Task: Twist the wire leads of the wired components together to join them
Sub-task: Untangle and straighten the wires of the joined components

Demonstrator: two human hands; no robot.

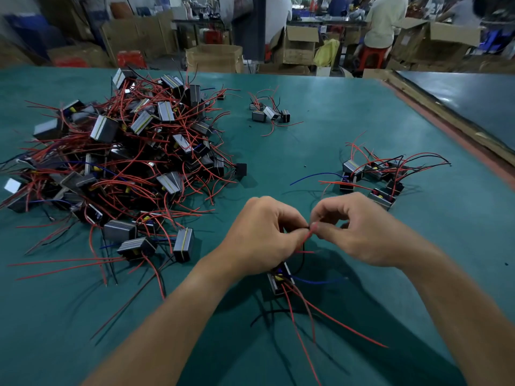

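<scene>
Green table (334, 121) spans the whole work area under both hands. Large pile (119, 162) of wired components, grey-black blocks tangled in mostly red leads, lies left of and beyond the left hand (259, 238), well apart from it. A cluster (373, 176) of several like components, with red, black and one blue lead, lies just beyond the right hand (359, 232) and a little to its right. A small group (269, 111) of about four components lies far beyond both hands, near centre. Hands are close together, knuckles up, fingers curled. The right thumb and forefinger pinch the end of a red lead (308, 236); the left fingertips pinch wire at the same spot, and a dark tip shows between the two hands. One component (278, 280) sits directly below the left hand, near its wrist; cannot tell whether it rests on the table or hangs by its leads. Its blue lead (315, 281) runs out under the right hand. Its long red leads (334, 321) trail back between the forearms toward the person.
</scene>
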